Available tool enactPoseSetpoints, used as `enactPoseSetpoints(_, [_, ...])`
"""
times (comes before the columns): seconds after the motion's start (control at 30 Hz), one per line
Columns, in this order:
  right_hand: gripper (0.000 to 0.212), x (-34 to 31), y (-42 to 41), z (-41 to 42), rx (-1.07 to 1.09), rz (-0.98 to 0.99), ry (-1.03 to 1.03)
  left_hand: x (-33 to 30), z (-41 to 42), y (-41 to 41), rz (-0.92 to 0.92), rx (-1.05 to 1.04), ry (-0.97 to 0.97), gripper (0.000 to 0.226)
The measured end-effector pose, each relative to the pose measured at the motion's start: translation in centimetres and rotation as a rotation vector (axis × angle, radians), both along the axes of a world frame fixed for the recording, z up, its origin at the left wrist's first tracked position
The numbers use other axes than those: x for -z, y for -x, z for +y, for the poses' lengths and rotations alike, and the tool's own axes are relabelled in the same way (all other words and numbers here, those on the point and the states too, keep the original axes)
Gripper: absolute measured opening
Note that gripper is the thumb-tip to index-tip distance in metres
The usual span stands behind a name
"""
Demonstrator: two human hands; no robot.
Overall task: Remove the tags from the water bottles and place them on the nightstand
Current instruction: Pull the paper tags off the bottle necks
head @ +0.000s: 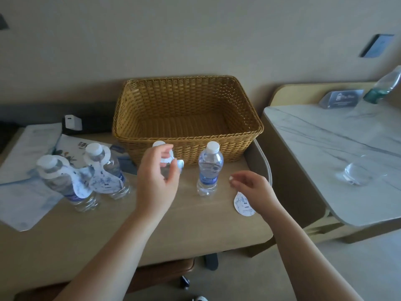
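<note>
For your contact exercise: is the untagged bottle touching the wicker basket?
Apart. The head view shows bare tabletop between the untagged bottle base and the wicker basket front wall.

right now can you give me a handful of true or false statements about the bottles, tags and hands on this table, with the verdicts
1. The wicker basket holds two bottles. False: it shows nothing inside, and the bottles stand on the table in front of it.
2. The untagged bottle stands upright between the two hands. True.
3. The left hand is at the neck of the middle bottle, on its tag. True.
4. The two left bottles are already stripped of tags. False: both wear neck tags.
5. A loose tag lies on the table beneath the right hand. True.
6. The right hand grips a bottle. False: it touches none.
</note>
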State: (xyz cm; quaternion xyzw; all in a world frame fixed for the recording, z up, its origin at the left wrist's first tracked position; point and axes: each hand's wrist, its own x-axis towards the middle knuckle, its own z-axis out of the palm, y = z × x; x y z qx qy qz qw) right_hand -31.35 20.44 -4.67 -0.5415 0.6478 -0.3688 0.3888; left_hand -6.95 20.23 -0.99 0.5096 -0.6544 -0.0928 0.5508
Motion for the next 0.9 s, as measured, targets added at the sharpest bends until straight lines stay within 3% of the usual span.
enactPoseSetpoints(0.13, [0.017,-1.7,-3.9,-0.2,-0.096,-0.048,0.073,1.8,-0.1,-3.4,-0.002,-0.125,-0.250,0.049])
enactPoseSetpoints(0.27, [0.015,-2.2,-6.7,-0.8,-0.164,-0.027,0.116,3.5,-1.8,-5.1,-0.002,-0.057,-0.509,0.086])
enactPoseSetpoints(0.4, [0.016,-2.3,-8.5,-1.3,-0.223,-0.010,0.141,3.9,-4.5,-5.7,0.093,0.062,-0.633,0.104])
enactPoseSetpoints(0.47, [0.015,-2.4,-9.2,-1.5,-0.244,0.002,0.150,4.0,-5.4,-5.7,0.122,0.105,-0.651,0.100])
enactPoseSetpoints(0.6, [0.014,-2.7,-10.5,-2.0,-0.293,0.025,0.166,4.4,-5.5,-5.7,0.122,0.127,-0.603,0.061])
enactPoseSetpoints(0.73, [0.019,-2.6,-12.1,-2.8,-0.281,0.031,0.179,4.3,-4.9,-6.3,0.127,0.170,-0.606,0.060])
enactPoseSetpoints(0.8, [0.030,-2.2,-12.9,-3.5,-0.282,0.139,0.199,4.1,-4.4,-6.8,0.104,0.175,-0.607,0.061])
enactPoseSetpoints(0.9, [0.070,-1.3,-13.9,-4.4,-0.350,0.290,0.114,3.9,-3.4,-7.4,0.077,0.161,-0.612,0.057])
